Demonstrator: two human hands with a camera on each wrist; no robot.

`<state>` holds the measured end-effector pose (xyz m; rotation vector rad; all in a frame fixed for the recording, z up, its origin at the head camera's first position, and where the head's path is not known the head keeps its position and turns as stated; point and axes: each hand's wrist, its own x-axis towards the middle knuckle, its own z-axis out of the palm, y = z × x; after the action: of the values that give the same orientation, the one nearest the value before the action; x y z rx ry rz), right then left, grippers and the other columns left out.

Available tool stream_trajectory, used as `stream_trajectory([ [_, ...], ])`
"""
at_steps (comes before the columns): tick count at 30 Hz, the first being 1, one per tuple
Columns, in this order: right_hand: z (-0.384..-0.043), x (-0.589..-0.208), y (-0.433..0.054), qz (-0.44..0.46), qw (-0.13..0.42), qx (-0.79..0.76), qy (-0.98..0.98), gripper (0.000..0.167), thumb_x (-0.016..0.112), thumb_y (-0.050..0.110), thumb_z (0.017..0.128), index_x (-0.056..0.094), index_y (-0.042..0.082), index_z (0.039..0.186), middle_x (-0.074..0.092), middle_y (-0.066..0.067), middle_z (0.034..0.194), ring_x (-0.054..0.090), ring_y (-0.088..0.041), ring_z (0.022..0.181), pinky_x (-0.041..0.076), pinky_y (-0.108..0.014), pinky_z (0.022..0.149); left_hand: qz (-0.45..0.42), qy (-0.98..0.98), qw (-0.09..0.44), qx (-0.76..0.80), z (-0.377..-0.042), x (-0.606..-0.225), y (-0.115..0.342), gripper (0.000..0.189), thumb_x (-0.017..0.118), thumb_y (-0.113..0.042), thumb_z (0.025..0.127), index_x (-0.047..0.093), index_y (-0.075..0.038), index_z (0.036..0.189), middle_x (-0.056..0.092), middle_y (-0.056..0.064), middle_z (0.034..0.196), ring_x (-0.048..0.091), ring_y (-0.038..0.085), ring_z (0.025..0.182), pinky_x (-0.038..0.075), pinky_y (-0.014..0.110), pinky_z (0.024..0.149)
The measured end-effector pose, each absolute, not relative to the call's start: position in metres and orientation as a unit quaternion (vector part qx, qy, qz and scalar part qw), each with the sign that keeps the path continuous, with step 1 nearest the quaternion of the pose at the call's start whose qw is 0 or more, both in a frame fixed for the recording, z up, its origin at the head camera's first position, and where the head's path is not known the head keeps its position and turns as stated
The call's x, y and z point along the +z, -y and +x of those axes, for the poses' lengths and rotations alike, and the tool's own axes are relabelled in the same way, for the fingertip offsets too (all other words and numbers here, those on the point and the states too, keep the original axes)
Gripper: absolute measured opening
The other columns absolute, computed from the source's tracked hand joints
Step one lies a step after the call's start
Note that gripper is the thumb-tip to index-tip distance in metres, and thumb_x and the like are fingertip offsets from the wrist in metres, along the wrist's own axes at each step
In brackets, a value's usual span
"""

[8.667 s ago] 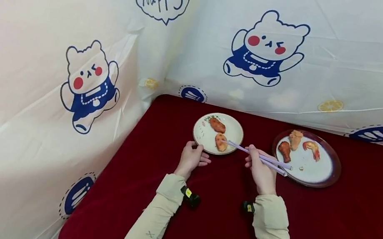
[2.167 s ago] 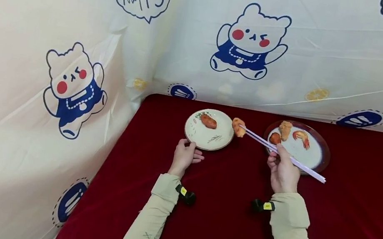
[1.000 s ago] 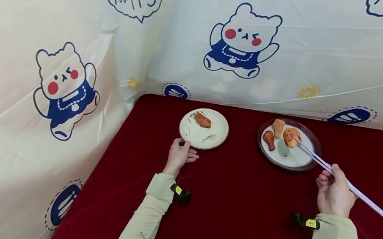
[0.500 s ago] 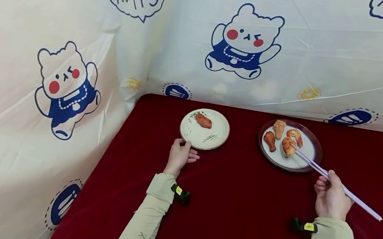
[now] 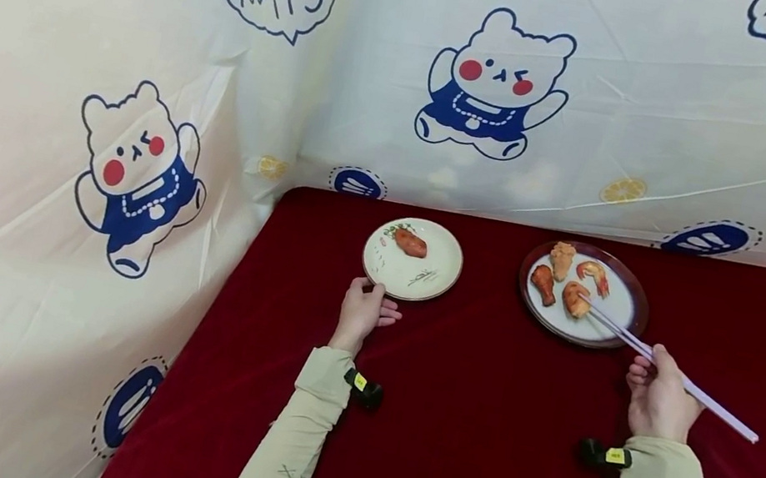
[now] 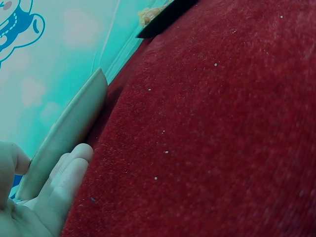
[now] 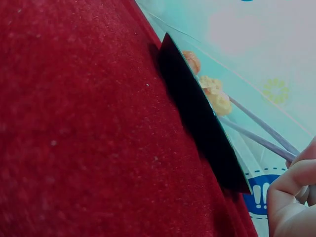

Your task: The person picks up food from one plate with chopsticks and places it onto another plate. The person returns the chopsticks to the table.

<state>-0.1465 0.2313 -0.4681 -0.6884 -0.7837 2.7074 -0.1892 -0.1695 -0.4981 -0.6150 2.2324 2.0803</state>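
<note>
In the head view my left hand (image 5: 359, 313) holds the near rim of a small cream plate (image 5: 432, 285), thumb on the rim and fingers against the underside. A reddish-brown chicken wing (image 5: 411, 244) lies on this plate. My right hand (image 5: 663, 396) grips lilac chopsticks (image 5: 722, 412), whose tips touch a golden-brown piece of food (image 5: 575, 300) on the brown-rimmed plate (image 5: 638, 303). In the right wrist view the chopsticks (image 7: 261, 140) stand spread apart toward the pale yellow piece (image 7: 219, 101). Whether the tips still pinch it is hard to tell.
On the brown-rimmed plate also lie a drumstick (image 5: 543, 284), a pale fried piece (image 5: 562, 260) and a shrimp (image 5: 594, 276). A dark red cloth (image 5: 471, 440) covers the table. A printed white curtain (image 5: 378, 86) closes off the back and left.
The golden-brown piece has gone from the small plate to the brown-rimmed plate, carried rightward by the chopsticks, then lowered below the shrimp. My left hand has stayed at the small plate's rim.
</note>
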Motion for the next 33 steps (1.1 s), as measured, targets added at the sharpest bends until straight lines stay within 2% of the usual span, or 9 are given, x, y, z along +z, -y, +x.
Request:
stream_trajectory([
  [3,-0.1466,-0.4687,-0.2318,-0.241,0.120,0.924,0.272,0.018,0.062,-0.002,0.090,0.051,0.004,0.102,0.062,-0.013,0.060,0.058,-0.020,0.047,0.046,-0.026,0.040,-0.196,-0.718,0.015,0.668,-0.1898,-0.4984,0.1688,0.044,0.044,-0.021,0.097,0.038,-0.004,0.137,0.071,0.016,0.085,0.072,0.019,0.065,0.062,0.030,0.062],
  [16,-0.1495,-0.4679,-0.2279,-0.268,0.129,0.899,0.323,0.036,0.068,0.003,0.087,0.045,0.009,0.114,0.064,-0.010,0.063,0.059,-0.017,0.050,0.048,-0.025,0.041,-0.192,-0.719,0.020,0.667,-0.1886,-0.4986,0.1707,0.046,0.044,-0.022,0.097,0.036,-0.005,0.139,0.071,0.017,0.088,0.072,0.019,0.067,0.062,0.030,0.064],
  [27,-0.1465,-0.4668,-0.2241,-0.267,0.150,0.872,0.383,0.008,0.072,0.006,0.085,0.067,0.001,0.089,0.065,-0.009,0.060,0.061,-0.015,0.050,0.052,-0.022,0.043,-0.191,-0.718,0.020,0.669,-0.1888,-0.4983,0.1700,0.045,0.044,-0.021,0.097,0.037,-0.005,0.138,0.071,0.018,0.088,0.072,0.019,0.067,0.062,0.030,0.064],
  [33,-0.1456,-0.4637,-0.2226,-0.269,0.163,0.851,0.421,0.008,0.073,0.009,0.084,0.071,0.001,0.081,0.066,-0.007,0.059,0.061,-0.015,0.048,0.053,-0.022,0.045,-0.193,-0.720,0.019,0.667,-0.1883,-0.4975,0.1699,0.044,0.044,-0.021,0.097,0.038,-0.005,0.137,0.071,0.017,0.088,0.072,0.019,0.066,0.062,0.030,0.064],
])
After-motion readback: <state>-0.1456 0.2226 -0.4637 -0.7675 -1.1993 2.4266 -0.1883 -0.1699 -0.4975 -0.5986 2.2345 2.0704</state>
